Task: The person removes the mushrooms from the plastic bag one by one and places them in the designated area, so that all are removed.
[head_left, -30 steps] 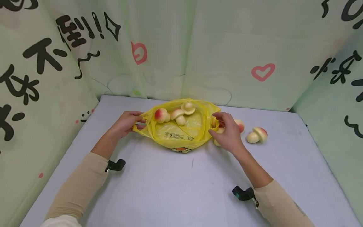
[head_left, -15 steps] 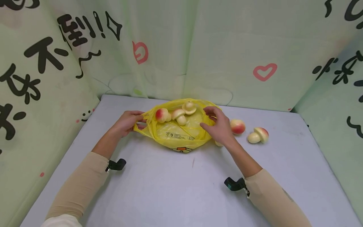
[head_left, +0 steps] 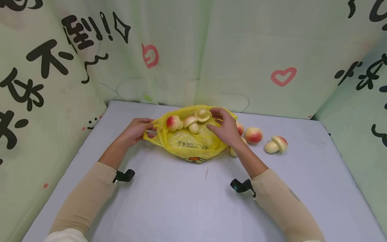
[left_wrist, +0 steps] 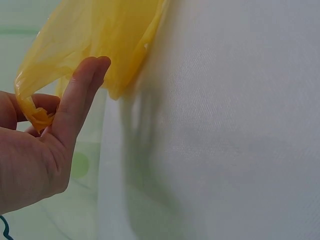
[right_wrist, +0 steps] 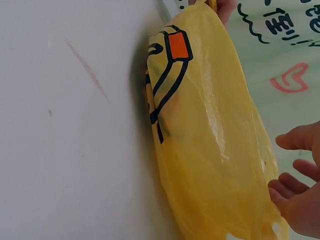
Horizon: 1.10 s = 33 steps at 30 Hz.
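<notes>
A yellow plastic bag point(head_left: 193, 153) lies on the table with its mouth spread wide. Inside it are three toy mushrooms, one red-capped point(head_left: 173, 123) and two pale. My left hand point(head_left: 136, 131) grips the bag's left handle; in the left wrist view the handle point(left_wrist: 40, 112) is caught between thumb and fingers. Over the right part of the mouth hovers my right hand point(head_left: 226, 128), fingers parted and holding nothing. The right wrist view has this hand point(right_wrist: 302, 192) beside the bag's rim; whether it touches the plastic I cannot tell.
Several more toy mushrooms lie right of the bag: a red-capped one point(head_left: 253, 135), one on its side point(head_left: 275, 144), and others partly hidden behind my right wrist. A pale curtain point(head_left: 235, 60) with printed writing stands behind the white table point(head_left: 181, 201).
My right hand has moved left from the bag's right rim to above its mouth, uncovering mushrooms on the right. The left hand keeps its grip, and the bag stays put.
</notes>
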Available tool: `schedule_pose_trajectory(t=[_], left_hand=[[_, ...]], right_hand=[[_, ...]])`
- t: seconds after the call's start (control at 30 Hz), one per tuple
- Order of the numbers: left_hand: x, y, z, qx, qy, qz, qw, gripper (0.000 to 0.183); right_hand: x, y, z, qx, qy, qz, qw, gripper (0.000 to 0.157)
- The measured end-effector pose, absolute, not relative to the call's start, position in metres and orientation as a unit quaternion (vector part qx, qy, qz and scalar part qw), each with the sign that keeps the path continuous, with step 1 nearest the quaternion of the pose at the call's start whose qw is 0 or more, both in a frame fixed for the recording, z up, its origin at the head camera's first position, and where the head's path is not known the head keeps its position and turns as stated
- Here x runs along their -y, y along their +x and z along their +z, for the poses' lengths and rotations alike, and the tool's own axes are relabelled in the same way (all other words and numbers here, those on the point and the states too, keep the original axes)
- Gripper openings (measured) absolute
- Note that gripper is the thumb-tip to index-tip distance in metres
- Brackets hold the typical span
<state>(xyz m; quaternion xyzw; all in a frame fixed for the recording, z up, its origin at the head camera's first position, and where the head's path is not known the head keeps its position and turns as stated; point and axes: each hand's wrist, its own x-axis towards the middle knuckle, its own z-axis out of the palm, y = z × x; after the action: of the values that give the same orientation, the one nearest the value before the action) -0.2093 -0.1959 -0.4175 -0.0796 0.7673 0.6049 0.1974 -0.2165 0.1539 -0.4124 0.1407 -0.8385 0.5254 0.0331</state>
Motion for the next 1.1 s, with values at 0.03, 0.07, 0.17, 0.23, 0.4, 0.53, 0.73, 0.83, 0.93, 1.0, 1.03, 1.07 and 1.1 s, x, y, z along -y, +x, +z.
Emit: schedule_pose_trajectory(t=[0.03,0.07,0.17,0.23,0.4,0.53,0.73,0.83,0.93,1.0,1.03,1.07,1.1], left_hand=[[0.196,-0.209,-0.418,-0.768,-0.080,0.604,0.198,0.045],[0.196,-0.209,-0.418,-0.768,-0.082,0.604,0.198,0.045],[0.196,-0.210,-0.418,-0.767,-0.083,0.605,0.197,0.046],[0.197,-0.210,-0.418,-0.767,-0.084,0.605,0.197,0.045],[0.196,-0.210,-0.417,-0.768,-0.077,0.605,0.195,0.045],[0.196,-0.211,-0.417,-0.769,-0.078,0.603,0.196,0.045],[0.196,-0.213,-0.417,-0.770,-0.081,0.601,0.200,0.045],[0.196,-0.214,-0.417,-0.772,-0.082,0.598,0.198,0.045],[0.196,-0.213,-0.417,-0.774,-0.081,0.596,0.197,0.045],[0.195,-0.213,-0.416,-0.775,-0.079,0.595,0.198,0.045],[0.195,-0.213,-0.416,-0.775,-0.078,0.594,0.198,0.045],[0.195,-0.214,-0.417,-0.776,-0.078,0.594,0.198,0.045],[0.195,-0.214,-0.417,-0.776,-0.078,0.593,0.198,0.045]], right_hand=[[-0.152,-0.218,-0.413,0.839,0.140,0.526,0.031,0.053],[-0.151,-0.220,-0.412,0.839,0.139,0.526,0.028,0.053],[-0.146,-0.225,-0.411,0.841,0.135,0.524,0.018,0.051],[-0.144,-0.227,-0.411,0.844,0.132,0.519,0.008,0.051],[-0.140,-0.231,-0.413,0.856,0.123,0.503,-0.006,0.054],[-0.139,-0.233,-0.414,0.866,0.114,0.487,-0.005,0.057],[-0.135,-0.237,-0.415,0.876,0.101,0.472,-0.001,0.060],[-0.134,-0.240,-0.415,0.880,0.101,0.463,-0.003,0.061],[-0.132,-0.244,-0.415,0.884,0.100,0.456,-0.006,0.061],[-0.131,-0.245,-0.415,0.887,0.097,0.451,-0.006,0.061],[-0.131,-0.246,-0.415,0.888,0.096,0.449,-0.006,0.061],[-0.130,-0.247,-0.415,0.889,0.095,0.448,-0.007,0.061],[-0.129,-0.248,-0.415,0.890,0.095,0.446,-0.007,0.061]])
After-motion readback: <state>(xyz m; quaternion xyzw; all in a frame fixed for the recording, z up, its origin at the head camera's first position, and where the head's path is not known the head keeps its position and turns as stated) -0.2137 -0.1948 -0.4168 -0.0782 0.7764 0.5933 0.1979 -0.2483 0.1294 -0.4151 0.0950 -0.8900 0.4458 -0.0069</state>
